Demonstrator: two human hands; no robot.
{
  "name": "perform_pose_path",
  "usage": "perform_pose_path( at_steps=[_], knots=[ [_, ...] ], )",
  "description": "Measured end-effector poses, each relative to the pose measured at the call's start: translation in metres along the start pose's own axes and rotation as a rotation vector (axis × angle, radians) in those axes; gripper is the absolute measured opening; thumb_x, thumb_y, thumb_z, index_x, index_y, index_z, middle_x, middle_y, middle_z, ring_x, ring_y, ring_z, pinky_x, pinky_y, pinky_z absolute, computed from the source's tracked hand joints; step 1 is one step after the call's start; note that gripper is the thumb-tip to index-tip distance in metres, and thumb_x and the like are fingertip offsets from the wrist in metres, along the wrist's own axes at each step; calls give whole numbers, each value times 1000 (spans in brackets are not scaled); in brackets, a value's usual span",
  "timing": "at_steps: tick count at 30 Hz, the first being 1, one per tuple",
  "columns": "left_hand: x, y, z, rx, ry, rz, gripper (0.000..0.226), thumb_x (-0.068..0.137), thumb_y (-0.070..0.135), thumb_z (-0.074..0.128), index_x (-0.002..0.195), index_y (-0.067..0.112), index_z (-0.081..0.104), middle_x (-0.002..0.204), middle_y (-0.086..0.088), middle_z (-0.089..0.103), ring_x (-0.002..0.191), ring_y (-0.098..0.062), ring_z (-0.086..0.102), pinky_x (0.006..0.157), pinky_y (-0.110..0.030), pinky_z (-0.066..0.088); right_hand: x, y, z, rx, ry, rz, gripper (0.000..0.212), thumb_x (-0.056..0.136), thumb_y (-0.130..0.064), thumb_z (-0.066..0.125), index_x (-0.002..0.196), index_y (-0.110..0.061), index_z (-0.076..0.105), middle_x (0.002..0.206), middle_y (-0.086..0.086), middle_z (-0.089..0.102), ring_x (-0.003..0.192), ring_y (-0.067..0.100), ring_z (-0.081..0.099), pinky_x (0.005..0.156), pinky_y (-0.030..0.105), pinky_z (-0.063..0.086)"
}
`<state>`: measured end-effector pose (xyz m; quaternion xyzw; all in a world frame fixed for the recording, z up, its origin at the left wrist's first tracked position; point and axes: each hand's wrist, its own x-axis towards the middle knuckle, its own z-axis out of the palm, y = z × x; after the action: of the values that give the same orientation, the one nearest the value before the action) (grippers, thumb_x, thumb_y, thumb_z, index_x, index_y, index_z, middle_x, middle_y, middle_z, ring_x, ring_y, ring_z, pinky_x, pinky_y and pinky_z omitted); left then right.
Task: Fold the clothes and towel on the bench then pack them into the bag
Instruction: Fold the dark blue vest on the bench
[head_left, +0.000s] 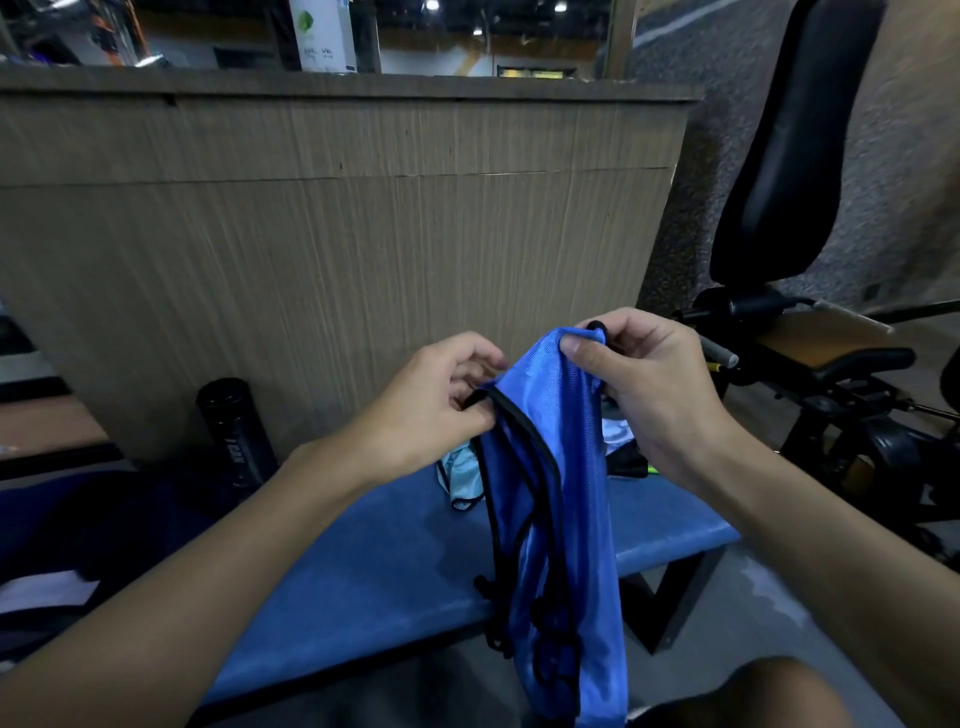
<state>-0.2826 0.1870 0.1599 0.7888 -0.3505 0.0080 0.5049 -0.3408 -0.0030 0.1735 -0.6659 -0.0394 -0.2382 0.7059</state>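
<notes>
Blue cloth (566, 519) pinched by left hand (441, 400) and right hand (644, 384); bottle (236, 431) lettering blurred.

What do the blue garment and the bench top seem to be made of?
The blue garment: probably thin synthetic sports fabric, slightly shiny; a fine ribbed weave shows and it hangs limp. Its black edging looks like fabric tape. The bench top: perhaps blue padded vinyl, smooth with a dull sheen, though the dim light leaves this open.
</notes>
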Motion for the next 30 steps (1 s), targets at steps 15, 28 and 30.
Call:
perform_pose_path(
  at_steps=[15, 28, 30],
  knots=[
    [-1, -5, -10, -63, -6, 83, 40, 85, -15, 65, 100, 22, 70, 97, 8, 73, 94, -8, 68, 88, -18, 50, 4, 3, -17, 32, -30, 59, 10, 83, -3, 73, 76, -9, 67, 78, 12, 65, 78, 26, 61, 75, 41, 49],
    [8, 8, -11, -191, 116, 53, 32, 98, -12, 42, 90, 11, 62, 68, -13, 65, 57, -20, 60, 55, -26, 53, 4, 0, -16, 2, -17, 58, 23, 83, -3, 73, 67, -18, 66, 75, 9, 66, 73, 22, 61, 67, 36, 49],
    [10, 8, -10, -170, 117, 34, 32, 97, -9, 46, 88, 12, 68, 66, 2, 68, 56, -14, 62, 58, -22, 51, 5, -1, -15, 14, -17, 56, 26, 83, -3, 73, 65, -20, 67, 75, 9, 65, 73, 22, 61, 67, 36, 49]
  ],
)
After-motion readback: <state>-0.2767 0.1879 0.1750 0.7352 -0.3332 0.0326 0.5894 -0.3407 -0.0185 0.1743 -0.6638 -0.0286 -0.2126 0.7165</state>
